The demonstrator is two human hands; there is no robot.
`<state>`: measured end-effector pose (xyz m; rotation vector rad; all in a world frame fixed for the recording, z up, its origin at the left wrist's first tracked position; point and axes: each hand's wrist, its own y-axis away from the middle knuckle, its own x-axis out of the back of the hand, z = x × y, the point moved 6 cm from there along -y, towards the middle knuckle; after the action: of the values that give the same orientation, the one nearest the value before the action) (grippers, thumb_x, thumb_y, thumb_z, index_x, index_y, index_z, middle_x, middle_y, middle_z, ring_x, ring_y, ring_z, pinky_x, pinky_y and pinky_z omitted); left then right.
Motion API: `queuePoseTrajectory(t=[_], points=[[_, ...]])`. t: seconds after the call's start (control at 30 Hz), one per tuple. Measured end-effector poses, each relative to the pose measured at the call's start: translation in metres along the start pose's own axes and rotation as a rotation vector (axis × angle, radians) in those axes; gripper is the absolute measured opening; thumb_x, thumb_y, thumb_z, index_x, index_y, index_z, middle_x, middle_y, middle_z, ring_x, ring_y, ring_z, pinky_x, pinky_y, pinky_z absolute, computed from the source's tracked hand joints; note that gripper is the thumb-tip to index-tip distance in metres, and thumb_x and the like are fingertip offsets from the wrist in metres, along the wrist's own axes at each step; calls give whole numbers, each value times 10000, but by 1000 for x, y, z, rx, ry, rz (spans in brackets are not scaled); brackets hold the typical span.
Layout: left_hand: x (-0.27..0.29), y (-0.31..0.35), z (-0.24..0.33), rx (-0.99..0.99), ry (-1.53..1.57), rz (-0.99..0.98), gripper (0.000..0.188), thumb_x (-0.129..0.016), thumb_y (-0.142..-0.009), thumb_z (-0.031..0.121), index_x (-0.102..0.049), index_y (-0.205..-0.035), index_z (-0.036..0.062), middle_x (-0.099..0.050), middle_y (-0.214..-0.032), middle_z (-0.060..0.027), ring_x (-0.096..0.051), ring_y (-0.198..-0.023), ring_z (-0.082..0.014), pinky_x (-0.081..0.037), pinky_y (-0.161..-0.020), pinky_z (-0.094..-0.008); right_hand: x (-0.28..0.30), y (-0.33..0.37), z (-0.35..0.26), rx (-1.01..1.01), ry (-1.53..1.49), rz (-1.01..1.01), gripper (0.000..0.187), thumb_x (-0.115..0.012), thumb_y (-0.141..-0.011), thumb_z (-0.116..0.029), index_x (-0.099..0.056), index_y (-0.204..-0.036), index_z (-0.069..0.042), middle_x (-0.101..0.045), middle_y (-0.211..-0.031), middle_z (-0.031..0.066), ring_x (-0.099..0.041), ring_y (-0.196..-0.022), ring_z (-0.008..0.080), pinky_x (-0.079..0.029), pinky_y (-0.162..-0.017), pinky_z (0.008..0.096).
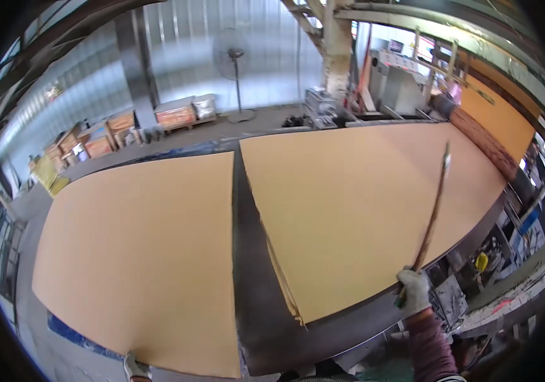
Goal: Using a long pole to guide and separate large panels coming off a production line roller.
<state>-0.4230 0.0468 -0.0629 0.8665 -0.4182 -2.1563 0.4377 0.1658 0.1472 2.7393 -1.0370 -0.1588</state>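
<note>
My right hand, in a pale work glove, is closed around the lower end of a long, slightly curved wooden stick. The stick points up and away over the right tan sheet, and its far tip looks lighter. At the lower left, my gloved left hand is at the near edge of the left tan sheet. Its fingers appear closed on that edge, though they are partly hidden. Between the two sheets runs a dark strip of table. The right sheet's left edge is ragged, with thin slivers along it.
A large reddish-brown roller lies across the right sheet's far end, with an orange sheet hanging behind. Machine parts crowd the right side. Along the far wall stand a fan and wooden crates. A metal column rises behind the table.
</note>
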Motion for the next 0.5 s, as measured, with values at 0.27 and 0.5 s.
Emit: queuePoseTrajectory(t=[0.27, 0.5], points=[[-120, 70, -75, -23, 66, -109, 255, -614, -870, 140, -613, -1100, 30, -652, -1067, -141, -656, -929, -316, -582, -757, -460, -115, 138, -69, 462, 829, -659, 149, -628, -836, -68, -602, -950, 23, -623, -764, 81, -665, -627, 195, -567, -556, 316], [-217, 160, -235, 615, -140, -485, 185, -515, -866, -52, -659, -970, -1, -686, -882, -142, -677, -799, -269, -582, -781, -373, -136, 153, 120, -260, 268, -903, 371, -661, -795, -63, -586, -1140, 50, -650, -971, 126, -668, -863, 244, -530, -799, 349]])
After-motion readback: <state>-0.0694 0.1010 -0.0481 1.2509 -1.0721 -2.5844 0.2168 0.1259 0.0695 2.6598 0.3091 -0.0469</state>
